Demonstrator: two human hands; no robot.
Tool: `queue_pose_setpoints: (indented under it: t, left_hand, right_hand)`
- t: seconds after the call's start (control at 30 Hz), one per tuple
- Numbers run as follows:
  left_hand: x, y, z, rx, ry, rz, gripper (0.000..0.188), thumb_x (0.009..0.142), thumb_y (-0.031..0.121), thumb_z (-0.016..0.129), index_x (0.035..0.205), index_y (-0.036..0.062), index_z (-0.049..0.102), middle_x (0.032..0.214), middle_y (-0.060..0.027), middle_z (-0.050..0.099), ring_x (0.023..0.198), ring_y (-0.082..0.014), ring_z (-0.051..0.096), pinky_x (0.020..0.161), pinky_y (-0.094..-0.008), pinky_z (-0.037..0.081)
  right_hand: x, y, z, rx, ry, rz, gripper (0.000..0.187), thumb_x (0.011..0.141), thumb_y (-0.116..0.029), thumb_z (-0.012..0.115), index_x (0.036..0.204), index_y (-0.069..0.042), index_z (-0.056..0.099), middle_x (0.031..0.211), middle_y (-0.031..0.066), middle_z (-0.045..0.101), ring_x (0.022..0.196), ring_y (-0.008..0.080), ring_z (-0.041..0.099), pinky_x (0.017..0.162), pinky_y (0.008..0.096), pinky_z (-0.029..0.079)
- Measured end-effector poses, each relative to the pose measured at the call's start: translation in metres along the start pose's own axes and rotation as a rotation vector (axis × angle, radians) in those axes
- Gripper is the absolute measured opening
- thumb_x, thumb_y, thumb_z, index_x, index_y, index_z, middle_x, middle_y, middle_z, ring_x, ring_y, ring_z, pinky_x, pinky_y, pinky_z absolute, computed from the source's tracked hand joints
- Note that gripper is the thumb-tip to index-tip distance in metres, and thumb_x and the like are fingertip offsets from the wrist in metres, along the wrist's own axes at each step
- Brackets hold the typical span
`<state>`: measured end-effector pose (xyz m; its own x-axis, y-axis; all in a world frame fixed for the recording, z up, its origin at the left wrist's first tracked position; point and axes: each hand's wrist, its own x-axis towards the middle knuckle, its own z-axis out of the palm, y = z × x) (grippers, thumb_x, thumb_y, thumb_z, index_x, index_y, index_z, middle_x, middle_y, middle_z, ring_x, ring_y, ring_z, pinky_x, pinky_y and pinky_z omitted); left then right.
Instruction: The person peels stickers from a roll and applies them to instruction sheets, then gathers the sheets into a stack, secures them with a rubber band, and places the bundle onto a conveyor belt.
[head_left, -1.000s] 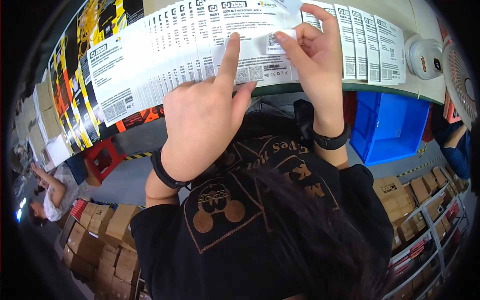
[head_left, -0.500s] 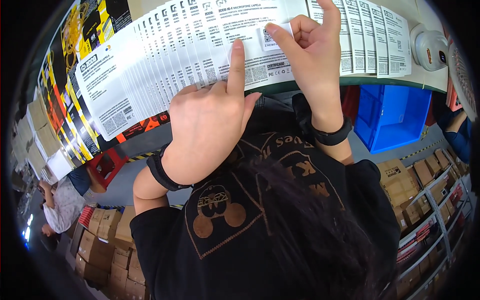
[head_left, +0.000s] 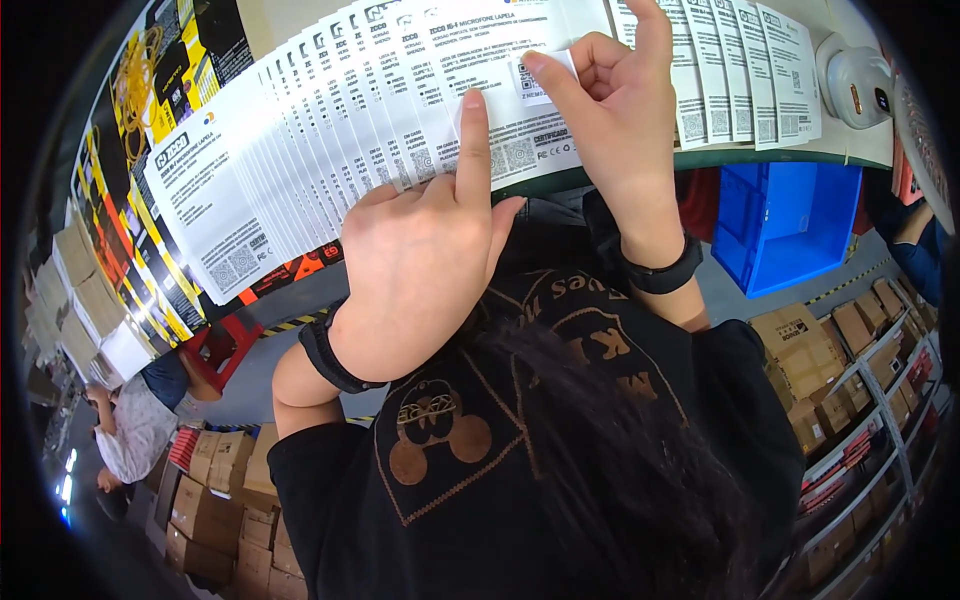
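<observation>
A fanned row of overlapping white printed sheets or flat packs (head_left: 215,205) covers the table's near side. My left hand (head_left: 420,240) rests over its middle, the index finger stretched out onto the front sheet (head_left: 510,120). Its thumb stands apart and its other fingers bend under; nothing shows in its grasp. Just to the right, a small white label (head_left: 548,72) with a square code lies against the same sheet. My right hand (head_left: 625,110) has its thumb on the label's upper part and its index finger curled at the edge, gripping it. The contact beneath is hidden.
Further white sheets (head_left: 745,80) overlap on the right, beside a round white device (head_left: 855,85). Yellow rubber bands (head_left: 135,80) lie on black-and-yellow packaging at left. Below the table edge stand a blue crate (head_left: 790,230), a red stool (head_left: 225,355), and cardboard boxes (head_left: 205,510). Another person (head_left: 140,430) is at far left.
The view has shifted slightly, and the left end of the sheet row sits a little lower and further left. The label is slightly more tilted. Both hands keep nearly the same pose.
</observation>
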<state>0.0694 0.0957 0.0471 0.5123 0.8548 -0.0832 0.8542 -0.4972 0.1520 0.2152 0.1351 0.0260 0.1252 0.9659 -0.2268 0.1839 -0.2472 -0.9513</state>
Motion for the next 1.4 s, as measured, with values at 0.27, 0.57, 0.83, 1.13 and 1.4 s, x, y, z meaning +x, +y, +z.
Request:
queue_pose_setpoints:
  t: [0.27,0.57,0.83,1.13,1.4]
  left_hand:
    - [0.0,0.001,-0.003,-0.033,-0.051,-0.024,0.067,0.073,0.034,0.066,0.125,-0.0012,0.041,0.052,-0.003,0.053,0.039,-0.0174,0.049,0.042,-0.026,0.041]
    - [0.001,0.0,-0.003,-0.03,-0.061,-0.015,0.066,0.075,0.034,0.064,0.125,-0.0015,0.04,0.055,-0.0046,0.056,0.041,-0.0192,0.052,0.043,-0.0277,0.042]
    - [0.001,0.001,-0.002,0.023,-0.101,-0.036,0.066,0.077,0.037,0.061,0.126,-0.0008,0.039,0.057,-0.0053,0.057,0.042,-0.0209,0.054,0.043,-0.0289,0.043]
    - [0.001,-0.001,-0.001,0.038,-0.089,-0.016,0.065,0.078,0.037,0.06,0.126,-0.0012,0.039,0.054,-0.0047,0.056,0.041,-0.0192,0.054,0.041,-0.0288,0.042]
    - [-0.001,-0.001,0.001,0.054,-0.014,0.014,0.067,0.072,0.039,0.064,0.122,-0.0028,0.044,0.047,0.0001,0.051,0.034,-0.0134,0.048,0.036,-0.0258,0.039]
  right_hand:
    - [0.0,-0.004,0.001,-0.109,0.014,0.022,0.062,0.078,0.0,0.057,0.128,0.002,0.021,0.056,0.0038,0.048,0.051,0.009,0.048,0.048,0.0202,0.038]
    - [0.004,-0.005,0.001,-0.336,-0.021,0.067,0.066,0.076,-0.007,0.062,0.129,0.002,0.023,0.056,0.0087,0.049,0.05,0.0167,0.051,0.047,0.0254,0.04]
    - [0.012,-0.017,-0.001,-0.49,-0.138,0.097,0.075,0.074,-0.012,0.066,0.132,0.001,0.021,0.067,0.0136,0.055,0.059,0.0246,0.056,0.054,0.0301,0.044]
    - [0.012,-0.021,-0.002,-0.699,-0.199,-0.035,0.085,0.069,-0.021,0.071,0.133,0.0,0.019,0.086,0.0232,0.059,0.076,0.0362,0.06,0.066,0.0366,0.049]
    - [0.002,-0.008,-0.01,-0.726,-0.025,-0.208,0.09,0.064,-0.027,0.075,0.132,0.0,0.022,0.096,0.0228,0.056,0.087,0.0336,0.058,0.07,0.0357,0.047]
